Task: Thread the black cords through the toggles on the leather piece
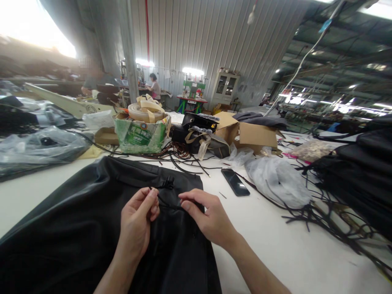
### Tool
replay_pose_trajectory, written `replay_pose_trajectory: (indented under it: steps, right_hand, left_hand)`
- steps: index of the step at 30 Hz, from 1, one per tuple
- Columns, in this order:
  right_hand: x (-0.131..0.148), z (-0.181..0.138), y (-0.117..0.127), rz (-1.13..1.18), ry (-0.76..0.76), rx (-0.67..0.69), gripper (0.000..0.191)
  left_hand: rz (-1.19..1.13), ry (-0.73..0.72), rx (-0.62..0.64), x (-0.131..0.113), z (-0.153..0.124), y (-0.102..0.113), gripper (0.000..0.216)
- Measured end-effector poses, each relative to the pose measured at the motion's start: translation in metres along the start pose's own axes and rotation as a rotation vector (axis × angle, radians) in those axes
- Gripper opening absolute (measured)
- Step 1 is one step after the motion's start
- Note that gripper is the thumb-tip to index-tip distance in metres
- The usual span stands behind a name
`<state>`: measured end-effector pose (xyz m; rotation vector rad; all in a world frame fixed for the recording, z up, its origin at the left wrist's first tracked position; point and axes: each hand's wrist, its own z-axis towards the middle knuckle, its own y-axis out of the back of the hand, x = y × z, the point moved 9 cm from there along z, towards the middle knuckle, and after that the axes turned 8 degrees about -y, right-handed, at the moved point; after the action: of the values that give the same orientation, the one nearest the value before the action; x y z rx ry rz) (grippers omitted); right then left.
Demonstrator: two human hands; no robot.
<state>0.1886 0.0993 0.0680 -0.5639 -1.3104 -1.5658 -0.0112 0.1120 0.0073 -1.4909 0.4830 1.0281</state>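
Observation:
A black leather-like garment lies spread on the white table in front of me. A thin black cord runs from a knot at the garment's top edge down between my hands. My left hand pinches one end of the cord with its fingers closed. My right hand pinches the other end, fingers curled together. Both hands hover just above the garment.
A black phone lies right of the garment beside crumpled clear plastic. Behind stand a green carton with tape rolls, a black bag and cardboard boxes. Black straps and dark cloth pile at right. A person sits far back.

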Motion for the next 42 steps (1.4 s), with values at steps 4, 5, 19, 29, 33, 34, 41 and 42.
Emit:
replay_pose_trajectory:
  steps: [4,5,19,29,33,34,41,42]
  right_hand:
    - [0.01,-0.004,-0.015,-0.162,0.127,0.009,0.031]
    - [0.012,-0.006,-0.018,-0.195,0.16,0.005,0.031]
    - [0.02,-0.01,-0.018,-0.343,0.283,-0.114,0.015]
    - [0.018,-0.012,-0.019,-0.323,0.272,-0.143,0.012]
    - [0.019,-0.013,-0.019,-0.328,0.278,-0.13,0.013]
    - [0.02,-0.013,-0.019,-0.333,0.28,-0.132,0.014]
    - [0.025,-0.014,-0.015,-0.404,0.318,-0.199,0.015]
    - [0.025,-0.014,-0.015,-0.407,0.313,-0.204,0.015]
  left_hand:
    - [0.039,0.003,0.053,0.003,0.0,0.0,0.043]
    - [0.061,-0.004,0.074,0.003,0.0,-0.001,0.043]
    - [0.153,-0.103,0.083,0.005,-0.001,0.004,0.038]
    - [0.092,-0.067,0.073,0.003,-0.001,0.002,0.036]
    - [0.093,-0.066,0.063,0.003,0.0,0.002,0.037]
    - [0.092,-0.062,0.061,0.003,0.0,0.002,0.037]
    - [0.081,-0.04,0.059,0.005,-0.001,0.002,0.039]
    - [0.081,-0.035,0.062,0.005,-0.002,0.001,0.039]
